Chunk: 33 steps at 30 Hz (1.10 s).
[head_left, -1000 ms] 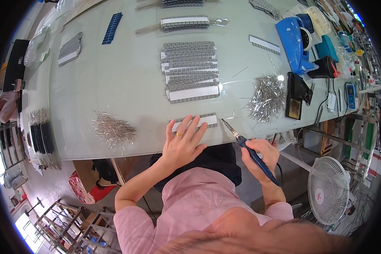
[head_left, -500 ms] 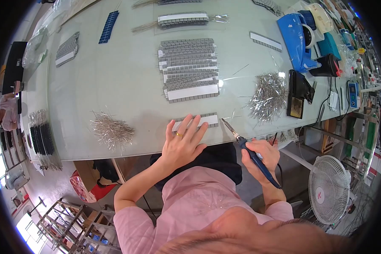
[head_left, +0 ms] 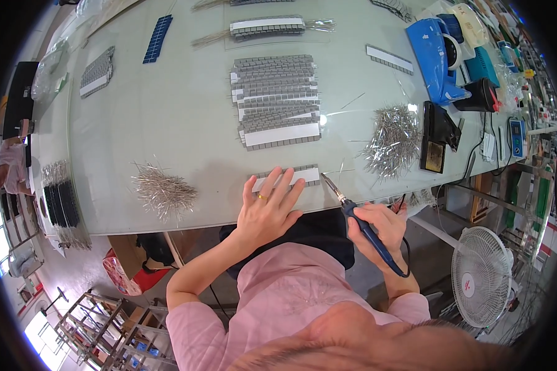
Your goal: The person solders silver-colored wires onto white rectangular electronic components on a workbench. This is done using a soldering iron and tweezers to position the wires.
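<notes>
My left hand (head_left: 268,209) lies with its fingers spread flat over a short grey segmented strip with a white band (head_left: 311,176), pressing it against the table by the front edge. In my right hand (head_left: 382,230) is a soldering iron (head_left: 370,235) with a dark blue handle, gripped like a pen. Its metal tip points up and left at the strip's right end; whether they touch I cannot tell. Thin silvery wire pieces (head_left: 341,168) lie just right of the strip. Beyond it is a stack of similar grey strips (head_left: 278,102).
A heap of cut wires (head_left: 390,139) lies right and another (head_left: 164,190) left. Far right are a black soldering stand (head_left: 436,139), a blue tape dispenser (head_left: 428,62) and a blue-fronted control box (head_left: 517,137). A white fan (head_left: 481,278) stands below the table's right side.
My right hand has shifted slightly left, bringing the soldering iron's tip closer to the strip's right end. The left hand stays in place on the strip.
</notes>
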Motion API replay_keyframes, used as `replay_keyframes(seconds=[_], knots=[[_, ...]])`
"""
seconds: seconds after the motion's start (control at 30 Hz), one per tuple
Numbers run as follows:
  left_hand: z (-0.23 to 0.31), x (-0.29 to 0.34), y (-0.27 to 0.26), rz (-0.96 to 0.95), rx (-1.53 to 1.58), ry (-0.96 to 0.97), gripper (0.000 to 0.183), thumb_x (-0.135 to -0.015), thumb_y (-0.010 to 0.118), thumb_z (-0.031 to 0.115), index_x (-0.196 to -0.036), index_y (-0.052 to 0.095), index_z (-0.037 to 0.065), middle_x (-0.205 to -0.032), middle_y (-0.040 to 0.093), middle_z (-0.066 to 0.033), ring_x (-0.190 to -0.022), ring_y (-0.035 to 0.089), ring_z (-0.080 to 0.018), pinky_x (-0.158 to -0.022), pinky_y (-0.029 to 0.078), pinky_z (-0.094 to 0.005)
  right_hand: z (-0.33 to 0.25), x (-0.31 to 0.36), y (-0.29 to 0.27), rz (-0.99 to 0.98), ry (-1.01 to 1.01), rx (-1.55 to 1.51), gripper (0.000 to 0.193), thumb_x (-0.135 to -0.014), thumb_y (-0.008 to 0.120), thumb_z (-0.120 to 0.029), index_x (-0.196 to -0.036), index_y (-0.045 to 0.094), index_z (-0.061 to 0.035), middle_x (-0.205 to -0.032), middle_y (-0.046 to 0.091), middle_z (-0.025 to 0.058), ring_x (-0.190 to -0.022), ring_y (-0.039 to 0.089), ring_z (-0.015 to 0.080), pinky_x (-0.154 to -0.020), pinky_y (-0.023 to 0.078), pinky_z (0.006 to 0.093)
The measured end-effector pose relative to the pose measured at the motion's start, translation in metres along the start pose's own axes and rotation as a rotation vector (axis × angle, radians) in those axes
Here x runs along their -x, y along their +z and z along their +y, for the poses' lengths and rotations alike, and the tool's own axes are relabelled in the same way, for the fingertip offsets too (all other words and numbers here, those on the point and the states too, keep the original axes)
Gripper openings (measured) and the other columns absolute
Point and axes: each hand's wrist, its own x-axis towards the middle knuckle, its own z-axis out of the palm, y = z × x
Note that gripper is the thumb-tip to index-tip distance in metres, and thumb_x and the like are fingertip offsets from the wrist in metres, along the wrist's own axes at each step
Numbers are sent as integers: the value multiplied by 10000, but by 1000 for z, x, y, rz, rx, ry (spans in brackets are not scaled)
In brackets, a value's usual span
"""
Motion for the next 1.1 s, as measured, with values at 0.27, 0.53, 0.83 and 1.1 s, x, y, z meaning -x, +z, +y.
replay_keyframes(seconds=[0.27,0.53,0.83,1.1], knots=[[-2,4,-8,33,25,-22,601,-803,701,395,-1353,574,188,-1476,449,-77,-1368,409,-248,-1118,153,-553,13,8,1,-56,300,-233,184,-771,747,2,-927,650,-5,-802,681,93,-685,643,129,-611,502,251],[-25,51,-39,199,-19,-219,579,-788,722,311,-1334,583,178,-1437,483,-67,-1330,457,-240,-1120,156,-545,41,29,1,68,622,-547,107,-853,651,38,-952,617,15,-838,626,62,-711,644,125,-655,501,248],[-64,99,-63,201,-290,-499,553,-824,688,301,-1343,568,153,-1428,480,-88,-1341,421,-260,-1106,184,-535,46,20,3,58,665,-549,60,-873,620,10,-929,602,21,-833,615,55,-674,630,125,-659,487,227],[-36,73,-33,108,-74,-438,614,-815,684,357,-1383,540,174,-1505,398,-98,-1405,307,-283,-1130,128,-538,47,22,5,83,596,-560,57,-866,619,21,-918,596,20,-824,610,60,-675,632,139,-665,505,247]])
